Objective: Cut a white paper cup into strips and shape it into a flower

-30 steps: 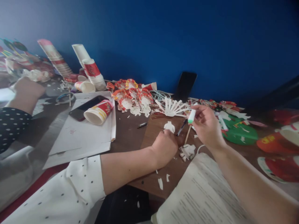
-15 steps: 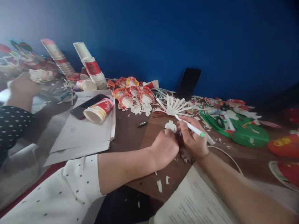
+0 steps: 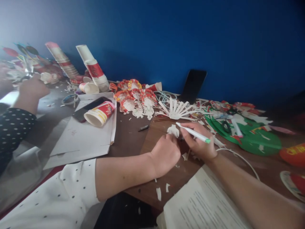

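Observation:
My left hand (image 3: 166, 154) is closed over the brown board, its fingers gripping a small white paper cutout (image 3: 173, 129) whose upper part shows beyond the knuckles. In my right hand (image 3: 200, 141) is a white marker pen (image 3: 194, 131) with a green end, held slantwise. Its white tip lies close to the cutout; whether they touch I cannot tell. Just beyond both hands is a paper cup cut into fanned white strips (image 3: 177, 109). A black pen cap (image 3: 143, 128) lies left of the cutout.
A paper cup (image 3: 100, 113) lies by a phone on a white folder (image 3: 81, 140). Cup stacks (image 3: 96, 73), cut paper flowers (image 3: 137, 95) and a propped phone (image 3: 193, 84) line the wall. Green sheets (image 3: 259, 140) lie right, an open book (image 3: 202, 203) in front. A co-worker's hand (image 3: 33, 89) is at left.
The marker's tip has come down from the fanned strips toward the cutout. My left hand still grips the cutout. The co-worker's hand has shifted right, and scissors now show there.

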